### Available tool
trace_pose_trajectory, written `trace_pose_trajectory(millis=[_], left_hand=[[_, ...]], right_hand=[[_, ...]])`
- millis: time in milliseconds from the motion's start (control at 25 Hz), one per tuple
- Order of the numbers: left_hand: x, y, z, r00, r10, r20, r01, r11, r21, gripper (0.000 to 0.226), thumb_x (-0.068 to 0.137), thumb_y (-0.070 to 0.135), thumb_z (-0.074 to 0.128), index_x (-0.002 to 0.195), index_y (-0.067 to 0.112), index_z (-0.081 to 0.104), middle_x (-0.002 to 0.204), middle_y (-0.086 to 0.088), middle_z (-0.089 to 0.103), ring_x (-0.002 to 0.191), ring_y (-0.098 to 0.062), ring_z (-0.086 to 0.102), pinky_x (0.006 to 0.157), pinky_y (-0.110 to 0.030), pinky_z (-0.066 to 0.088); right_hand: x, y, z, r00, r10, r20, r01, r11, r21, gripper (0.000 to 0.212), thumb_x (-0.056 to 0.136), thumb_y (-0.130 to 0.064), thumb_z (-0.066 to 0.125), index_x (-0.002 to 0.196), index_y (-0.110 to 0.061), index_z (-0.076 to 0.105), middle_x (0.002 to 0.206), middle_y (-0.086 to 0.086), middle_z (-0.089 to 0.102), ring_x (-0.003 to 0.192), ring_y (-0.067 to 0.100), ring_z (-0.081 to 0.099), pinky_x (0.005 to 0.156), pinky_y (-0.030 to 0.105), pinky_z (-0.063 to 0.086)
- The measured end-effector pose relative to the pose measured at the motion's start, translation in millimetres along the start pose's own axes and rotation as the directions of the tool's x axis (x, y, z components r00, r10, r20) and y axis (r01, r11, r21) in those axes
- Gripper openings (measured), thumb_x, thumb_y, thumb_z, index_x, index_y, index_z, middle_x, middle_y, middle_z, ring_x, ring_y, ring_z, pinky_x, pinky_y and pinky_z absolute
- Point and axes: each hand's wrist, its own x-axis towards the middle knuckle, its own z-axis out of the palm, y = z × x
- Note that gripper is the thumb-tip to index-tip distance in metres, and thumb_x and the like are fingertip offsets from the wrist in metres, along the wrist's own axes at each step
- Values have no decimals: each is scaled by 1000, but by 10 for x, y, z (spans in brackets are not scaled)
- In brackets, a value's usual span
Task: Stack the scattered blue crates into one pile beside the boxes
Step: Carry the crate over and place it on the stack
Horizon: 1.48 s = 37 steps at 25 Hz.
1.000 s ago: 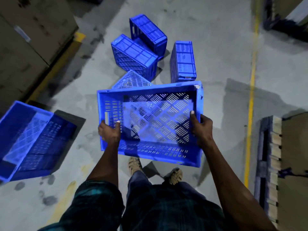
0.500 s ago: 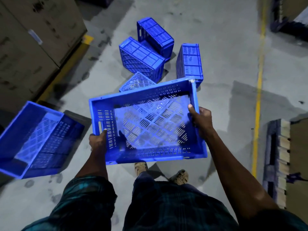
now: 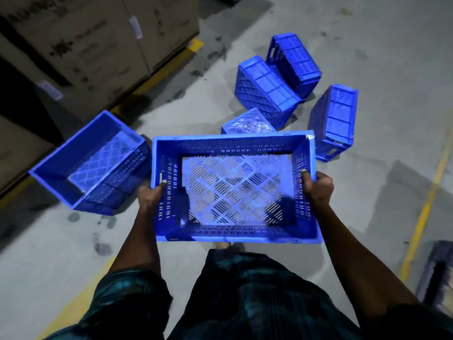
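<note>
We are carrying one blue crate [image 3: 235, 187] open side up, level in front of our body, with the left hand [image 3: 150, 196] gripping its left short wall and the right hand [image 3: 317, 186] gripping its right short wall; each grip is closed on the rim, thumbs over the top edge. A second ago the upright crate on the floor [image 3: 90, 163] sat far off to the left of the carried crate; now it lies just beside the carried crate's left wall, so we have turned and stepped toward it. The carried crate has also levelled out from the tilt it showed half a second ago.

That floor crate stands open side up just beside the cardboard boxes [image 3: 98, 45], so we judge it to be the base of the pile, and the crate in our hands is about to go onto it. What remains is to shift left until the two rims line up, then lower it in squarely.

Beyond the carried crate's far wall, four more crates [image 3: 267, 89] lie tipped on the concrete floor [image 3: 380, 57], well apart from the boxes, so most of the stacking is not yet done.
</note>
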Motion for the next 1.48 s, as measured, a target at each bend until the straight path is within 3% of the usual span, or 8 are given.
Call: trace_pose_trajectory(millis=[160, 360, 480, 600, 800, 1040, 1360, 1480], left_hand=[[26, 84, -384, 999, 20, -27, -24, 990, -139, 19, 90, 22, 72, 76, 11, 65, 48, 7, 59, 48, -13, 49, 56, -30, 42], [20, 242, -837, 996, -85, -14, 76, 945, -319, 62, 75, 71, 66, 85, 11, 70, 69, -13, 71, 53, -23, 64, 57, -37, 56], [96, 179, -1005, 980, -106, -166, 49, 947, -317, 67, 72, 76, 65, 80, 10, 67, 74, -16, 72, 62, -27, 65, 68, -46, 57], [99, 27, -1071, 952, -156, -264, 74, 953, -294, 66, 60, 78, 74, 65, 13, 59, 60, -11, 62, 53, -26, 58, 63, -42, 53], [80, -189, -1081, 862, -303, -407, 187, 936, -299, 70, 49, 64, 83, 85, 5, 71, 75, -12, 73, 62, -25, 68, 64, -43, 59], [-89, -87, -1012, 830, -257, -496, 97, 941, -324, 27, 79, 25, 72, 89, 0, 68, 72, -13, 60, 55, -20, 49, 53, -30, 42], [168, -296, -1625, 720, -332, -610, 63, 906, -419, 25, 80, 31, 70, 84, 6, 66, 72, -14, 62, 60, -21, 53, 60, -35, 46], [446, -458, -2025, 692, -398, -602, 98, 878, -468, 34, 78, 30, 70, 88, -2, 69, 71, -14, 63, 61, -21, 54, 61, -37, 46]], right_hand=[[115, -151, 437, 993, 65, 94, -61, 997, -43, 44, 77, -50, 57, 78, -7, 64, 73, 23, 67, 72, 39, 63, 72, 47, 53], [248, -478, 787, 972, 142, 189, -139, 990, -30, 31, 78, -43, 64, 63, -17, 54, 72, 14, 62, 69, 27, 57, 71, 41, 51], [256, -737, 1003, 957, 144, 252, -149, 989, 0, 30, 80, -31, 68, 58, -16, 54, 57, 5, 56, 56, 26, 54, 60, 37, 47], [383, -764, 1281, 948, 126, 293, -131, 991, -3, 33, 68, -43, 66, 59, -12, 56, 56, 9, 57, 57, 29, 57, 60, 49, 52], [588, -1285, 1554, 915, 31, 402, -36, 999, 4, 32, 73, -36, 65, 59, -9, 53, 60, 15, 56, 59, 29, 54, 61, 45, 48], [899, -1951, 1957, 866, -26, 499, 57, 997, -47, 34, 69, -30, 62, 73, 4, 62, 63, 19, 60, 62, 34, 60, 62, 43, 52], [568, -2867, 2800, 735, -127, 666, 204, 978, -39, 29, 82, -20, 66, 110, -14, 67, 89, 10, 67, 82, 24, 60, 75, 29, 45], [546, -2993, 3590, 705, -89, 703, 182, 982, -59, 50, 62, -37, 63, 108, -19, 69, 93, 11, 75, 82, 30, 69, 80, 43, 57]])
